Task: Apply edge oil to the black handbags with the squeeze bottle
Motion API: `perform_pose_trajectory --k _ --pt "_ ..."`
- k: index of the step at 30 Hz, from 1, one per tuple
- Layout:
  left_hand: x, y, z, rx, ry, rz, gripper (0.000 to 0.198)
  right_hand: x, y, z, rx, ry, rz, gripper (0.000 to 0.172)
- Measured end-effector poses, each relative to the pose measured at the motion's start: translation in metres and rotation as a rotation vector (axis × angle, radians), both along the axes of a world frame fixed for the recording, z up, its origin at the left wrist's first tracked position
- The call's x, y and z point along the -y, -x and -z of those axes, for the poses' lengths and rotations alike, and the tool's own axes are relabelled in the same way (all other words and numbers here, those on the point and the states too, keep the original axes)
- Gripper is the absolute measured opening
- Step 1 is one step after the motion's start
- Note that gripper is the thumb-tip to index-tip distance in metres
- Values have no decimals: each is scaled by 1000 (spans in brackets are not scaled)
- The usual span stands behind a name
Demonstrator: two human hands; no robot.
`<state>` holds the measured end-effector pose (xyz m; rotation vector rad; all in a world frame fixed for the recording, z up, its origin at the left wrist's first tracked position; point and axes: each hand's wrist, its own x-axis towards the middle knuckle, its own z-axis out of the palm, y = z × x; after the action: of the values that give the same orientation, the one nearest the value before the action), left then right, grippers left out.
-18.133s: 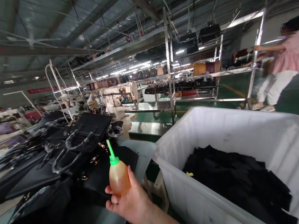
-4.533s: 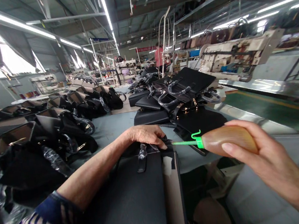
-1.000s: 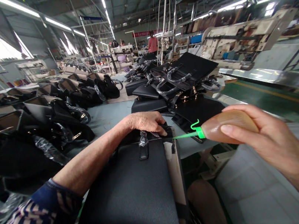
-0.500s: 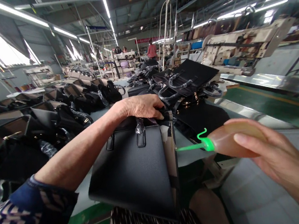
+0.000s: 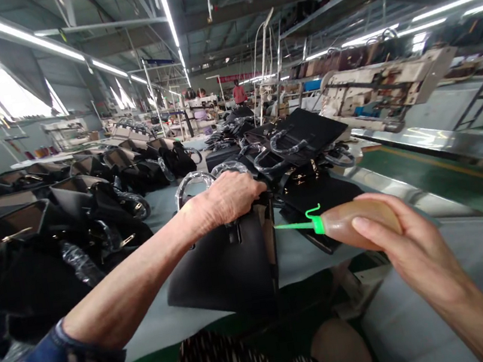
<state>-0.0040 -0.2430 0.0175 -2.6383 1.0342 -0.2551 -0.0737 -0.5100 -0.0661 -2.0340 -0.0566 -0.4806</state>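
My left hand (image 5: 234, 195) is closed on the top edge of a black handbag (image 5: 222, 268), which stands tilted at the front of the grey table (image 5: 299, 263). The bag's looped handles (image 5: 194, 183), wrapped in clear plastic, rise behind the hand. Along the bag's right side a beige strip shows at the open edge. In my right hand (image 5: 399, 236) is a brown squeeze bottle (image 5: 356, 221) with a green nozzle (image 5: 298, 226) and a hooked green cap. The nozzle's tip points left, close to the bag's right edge; whether it touches I cannot tell.
Rows of open black bags (image 5: 18, 263) fill the left side. More black bags (image 5: 303, 138) are heaped ahead to the right. A cream sewing machine (image 5: 382, 87) stands beyond them. Far back is a person (image 5: 238, 93) in a red top.
My left hand has moved the handbag forward and away from my lap, farther onto the table, and its handles now stand up. The bottle in my right hand has shifted slightly left.
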Motion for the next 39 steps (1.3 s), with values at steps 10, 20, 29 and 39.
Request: perform_pose_trajectory --k 10,20,29,39 --pt "3 2 -3 -20 -21 0 23 -11 1 -12 22 119 -13 49" --pt "-1 6 0 71 24 38 21 -7 5 -2 60 190 -76 47" --pt "1 16 -3 70 31 23 22 -8 10 9 7 178 -83 46" --pt "2 24 -6 86 28 13 24 -10 13 11 -6 194 -109 44"
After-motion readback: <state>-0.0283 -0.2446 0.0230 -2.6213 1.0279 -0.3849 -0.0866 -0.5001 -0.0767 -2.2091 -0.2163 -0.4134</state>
